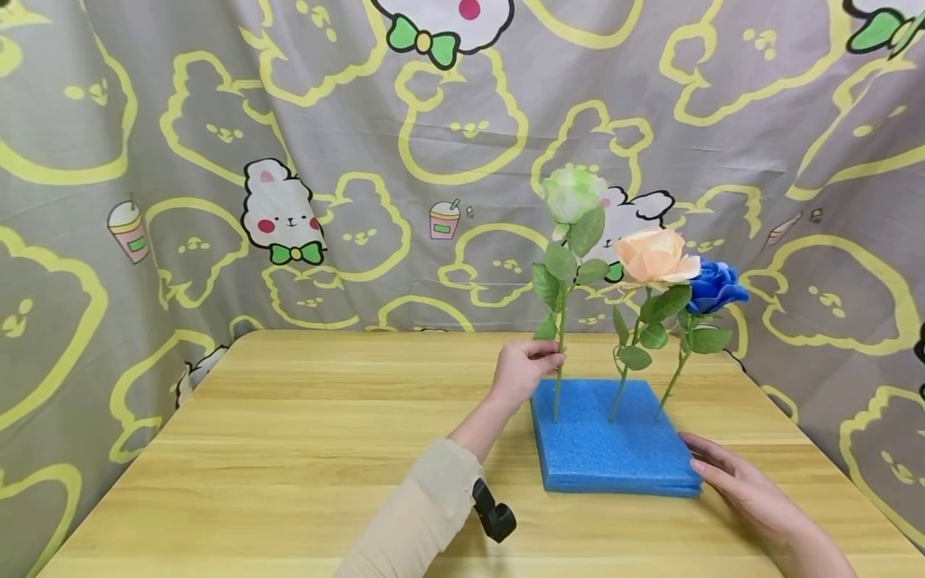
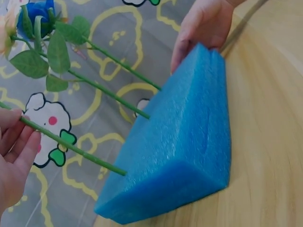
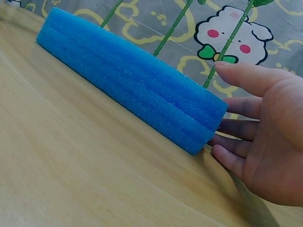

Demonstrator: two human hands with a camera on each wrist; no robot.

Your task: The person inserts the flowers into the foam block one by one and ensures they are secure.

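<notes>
My left hand [image 1: 522,372] pinches the green stem of a pale green-white artificial rose [image 1: 573,195] between thumb and fingers. That stem stands upright in the left part of a blue foam block [image 1: 614,459], its lower end hidden in the foam. In the left wrist view, the pinched stem [image 2: 85,153] enters the block's top near one edge. My right hand [image 1: 751,491] is at the block's right side, with its fingers extended along that side and its thumb raised, as the right wrist view shows. A peach rose [image 1: 656,258] and a blue rose [image 1: 714,287] stand in the same block.
The block lies on a wooden table [image 1: 303,449], toward its right side. Behind the table hangs a grey curtain [image 1: 361,144] with cartoon figures. A black strap mount [image 1: 495,514] juts from the left sleeve.
</notes>
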